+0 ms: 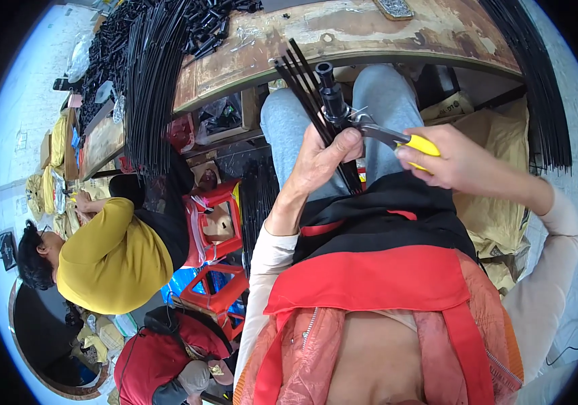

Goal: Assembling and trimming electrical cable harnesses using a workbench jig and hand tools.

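My left hand (321, 158) is closed around several thin black rods (295, 75) and a black tubular fitting (331, 98), held tilted over my lap. The wider open end of the fitting points up and away from me. My right hand (447, 158) grips a pair of pliers (421, 144) with yellow handles and dark jaws. Beside my left thumb the jaws meet the lower part of the fitting, where thin pale strands (360, 113) stick out. What exactly the jaws pinch is too small to tell.
Ahead is a worn wooden table (275, 50) with a pile of black fittings (211, 23). Long black rods (155, 81) overhang its left part, more rods (538, 88) its right. Left are a co-worker in yellow (117, 260), another in red (147, 358), and red stools (218, 297). Sacks (494, 145) lie right.
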Motion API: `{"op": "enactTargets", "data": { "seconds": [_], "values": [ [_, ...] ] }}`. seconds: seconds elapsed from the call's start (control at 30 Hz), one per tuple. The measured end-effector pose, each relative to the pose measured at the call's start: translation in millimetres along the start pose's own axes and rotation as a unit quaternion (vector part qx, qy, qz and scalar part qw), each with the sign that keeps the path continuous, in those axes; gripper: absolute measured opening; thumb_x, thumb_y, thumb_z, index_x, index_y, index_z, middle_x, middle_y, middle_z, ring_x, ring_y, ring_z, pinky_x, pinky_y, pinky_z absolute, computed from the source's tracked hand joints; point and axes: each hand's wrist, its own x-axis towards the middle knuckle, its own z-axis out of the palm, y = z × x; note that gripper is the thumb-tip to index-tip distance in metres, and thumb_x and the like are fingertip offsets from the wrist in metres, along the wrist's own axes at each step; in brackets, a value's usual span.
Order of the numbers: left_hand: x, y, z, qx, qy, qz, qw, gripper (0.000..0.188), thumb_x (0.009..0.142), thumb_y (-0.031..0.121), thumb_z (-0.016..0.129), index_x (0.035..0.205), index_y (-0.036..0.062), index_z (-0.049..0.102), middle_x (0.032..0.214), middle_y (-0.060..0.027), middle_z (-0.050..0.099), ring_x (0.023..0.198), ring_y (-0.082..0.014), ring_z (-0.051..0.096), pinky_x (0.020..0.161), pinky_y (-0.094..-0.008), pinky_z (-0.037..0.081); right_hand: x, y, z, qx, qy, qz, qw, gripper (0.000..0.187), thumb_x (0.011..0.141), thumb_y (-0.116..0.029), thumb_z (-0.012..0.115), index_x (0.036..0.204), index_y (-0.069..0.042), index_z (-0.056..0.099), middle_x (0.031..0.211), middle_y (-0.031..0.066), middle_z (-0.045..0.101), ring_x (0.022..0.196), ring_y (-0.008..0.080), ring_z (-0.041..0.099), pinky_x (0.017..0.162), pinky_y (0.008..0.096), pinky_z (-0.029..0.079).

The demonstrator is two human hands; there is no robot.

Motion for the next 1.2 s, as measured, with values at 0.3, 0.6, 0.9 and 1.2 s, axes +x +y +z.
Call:
{"op": "enactTargets", "data": {
  "seconds": [0.3,0.6,0.9,1.2],
  "values": [
    [6.6,-0.4,6.9,0.026,-0.029,-0.040,0.998,0.020,0.098,0.021,0.059,0.094,0.0019,0.054,0.068,0.0057,0.040,0.058,-0.0043,0.033,0.051,-0.0226,0.027,-25.0,-52.6,-32.6,-0.062,-0.043,0.112,0.991,0.033,0.100,-0.035,0.052,0.090,-0.004,0.047,0.062,0.0029,0.051,0.042,0.0094,0.046,0.037,0.0254,0.038],
    [10.1,4.5,14.5,0.051,0.092,0.009,0.994,0.030,0.097,0.028,0.059,0.110,0.0046,0.044,0.065,0.0028,0.034,0.053,-0.0073,0.031,0.049,-0.0235,0.026,11.6,18.9,-8.6,-0.165,0.125,-0.231,0.951,0.049,0.091,-0.013,0.059,0.137,-0.004,0.048,0.089,0.0170,0.059,0.085,0.0270,0.059,0.079,0.0388,0.046],
    [6.2,1.2,-0.7,-0.013,0.055,-0.004,0.998,0.020,0.096,0.019,0.061,0.095,0.0051,0.047,0.066,0.0024,0.042,0.053,-0.0067,0.036,0.049,-0.0234,0.029,30.6,25.3,-2.5,-0.429,0.361,-0.320,0.764,0.070,0.075,0.006,0.061,0.140,-0.017,0.049,0.114,0.0142,0.053,0.101,0.0318,0.054,0.089,0.0414,0.045],
    [7.6,0.4,2.4,0.002,0.047,-0.013,0.999,0.027,0.095,0.027,0.062,0.096,0.0083,0.043,0.062,0.0034,0.036,0.052,-0.0066,0.032,0.047,-0.0239,0.026,37.9,26.8,-4.4,-0.453,0.413,-0.334,0.716,0.069,0.076,0.002,0.067,0.140,-0.018,0.049,0.107,0.0134,0.052,0.096,0.0300,0.053,0.084,0.0406,0.045]
  ]
}}
